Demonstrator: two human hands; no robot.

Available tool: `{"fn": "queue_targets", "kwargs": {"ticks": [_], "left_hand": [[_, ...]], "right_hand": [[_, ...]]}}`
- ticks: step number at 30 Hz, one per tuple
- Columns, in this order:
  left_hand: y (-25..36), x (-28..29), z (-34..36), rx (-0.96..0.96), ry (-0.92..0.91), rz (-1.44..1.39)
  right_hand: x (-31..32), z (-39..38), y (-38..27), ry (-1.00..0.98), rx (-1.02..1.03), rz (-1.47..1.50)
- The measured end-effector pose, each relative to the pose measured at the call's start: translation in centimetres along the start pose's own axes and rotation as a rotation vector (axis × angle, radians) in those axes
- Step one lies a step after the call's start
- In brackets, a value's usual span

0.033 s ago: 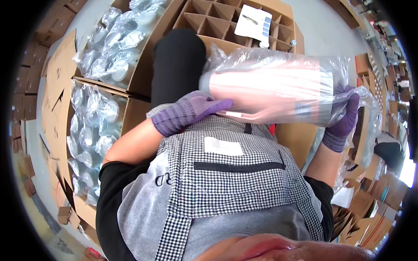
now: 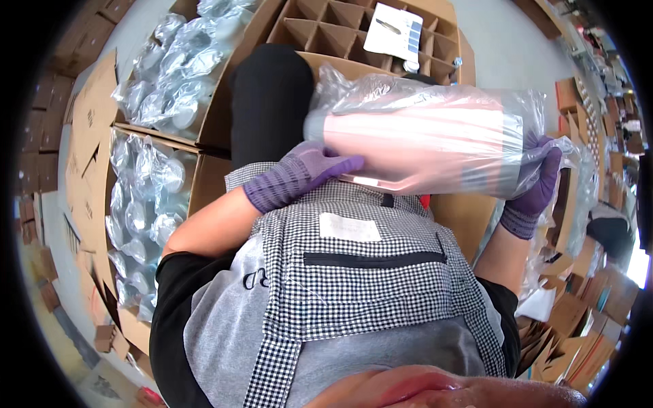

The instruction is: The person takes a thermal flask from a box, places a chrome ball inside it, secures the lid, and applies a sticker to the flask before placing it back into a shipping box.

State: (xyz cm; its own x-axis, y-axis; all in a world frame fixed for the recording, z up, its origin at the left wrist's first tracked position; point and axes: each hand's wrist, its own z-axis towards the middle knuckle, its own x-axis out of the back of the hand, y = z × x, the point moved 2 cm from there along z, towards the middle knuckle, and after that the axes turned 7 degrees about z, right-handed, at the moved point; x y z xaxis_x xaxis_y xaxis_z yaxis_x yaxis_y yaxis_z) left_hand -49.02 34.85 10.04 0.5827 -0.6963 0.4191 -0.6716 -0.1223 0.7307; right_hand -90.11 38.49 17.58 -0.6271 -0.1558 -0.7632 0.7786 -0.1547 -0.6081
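A pink tumbler (image 2: 422, 146) with grey ends lies sideways across my lap inside a clear plastic bag (image 2: 371, 88). My left hand (image 2: 309, 170), in a purple knit glove, is closed on its left end. The thumb rests along the near side, and the other fingers are hidden beneath. At the opposite end my right hand (image 2: 539, 187), gloved the same way, pinches the gathered plastic, with the fingers partly behind it.
Beyond my knees stands a carton with cardboard dividers (image 2: 333, 37), a white printed leaflet (image 2: 394, 32) lying on it. To my left are two open cartons of bagged clear items (image 2: 180, 88). Flattened cardboard (image 2: 537, 353) and boxes crowd the lower right.
The tumbler's left end has shifted slightly left and the view has moved a little. Both hands keep the same hold.
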Motion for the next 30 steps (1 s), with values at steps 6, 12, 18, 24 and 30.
{"fn": "queue_targets", "kwargs": {"ticks": [6, 12, 18, 24, 30], "left_hand": [[-3.3, -1.2, 1.5, 0.151, 0.176, -0.473], [-2.2, 0.5, 0.6, 0.011, -0.056, -0.386], [-2.2, 3.6, 2.5, -0.559, 0.566, -0.021], [-6.3, 13.9, 5.6, -0.809, 0.874, 0.167], [-16.3, 24.8, 10.4, -0.691, 0.593, -0.881]], "right_hand": [[0.1, -5.0, 3.0, 0.103, 0.01, 0.24], [1.2, -8.2, 4.4, 0.413, 0.194, -1.542], [4.6, -2.9, 2.9, 0.098, 0.045, -1.643], [-0.2, 21.1, 11.4, -0.354, 0.16, -1.475], [-20.8, 44.4, 31.6, -0.529, -0.45, -0.375]]}}
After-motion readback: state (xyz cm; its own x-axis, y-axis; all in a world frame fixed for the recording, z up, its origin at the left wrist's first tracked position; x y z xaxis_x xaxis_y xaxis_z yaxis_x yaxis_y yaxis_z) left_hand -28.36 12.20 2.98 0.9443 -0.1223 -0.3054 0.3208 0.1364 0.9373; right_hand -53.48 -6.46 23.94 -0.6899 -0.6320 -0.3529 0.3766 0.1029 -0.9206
